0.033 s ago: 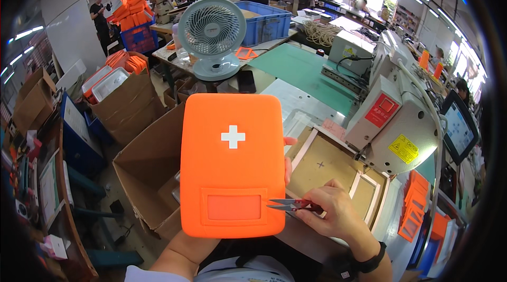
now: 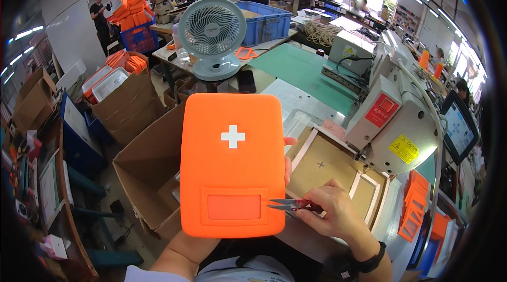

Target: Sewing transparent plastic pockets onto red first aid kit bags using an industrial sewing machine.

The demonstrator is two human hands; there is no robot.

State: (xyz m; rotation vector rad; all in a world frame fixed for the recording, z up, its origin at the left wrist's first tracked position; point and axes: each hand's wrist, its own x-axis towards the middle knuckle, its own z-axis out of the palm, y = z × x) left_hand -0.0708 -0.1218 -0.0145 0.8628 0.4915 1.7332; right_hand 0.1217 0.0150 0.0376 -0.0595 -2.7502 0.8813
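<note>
An orange first-aid case cover point(image 2: 232, 171) with a white cross and a framed rectangular window faces me in the middle of the view. My left hand point(image 2: 288, 170) grips it from behind; only fingertips show past its right edge, the palm being hidden. Between the thumb and fingers of my right hand point(image 2: 331, 210) is a pair of thread snips point(image 2: 296, 205) with dark red handles. The snips' blades point left, slightly parted, and their tips overlap the case's right edge beside the window frame.
A sewing machine point(image 2: 396, 128) with a touchscreen point(image 2: 459, 126) occupies the right side. Orange window frames point(image 2: 413, 205) lie near it. Beyond the case stands a grey fan point(image 2: 212, 33). Open cardboard boxes point(image 2: 150, 176) are at left. Several people work farther back.
</note>
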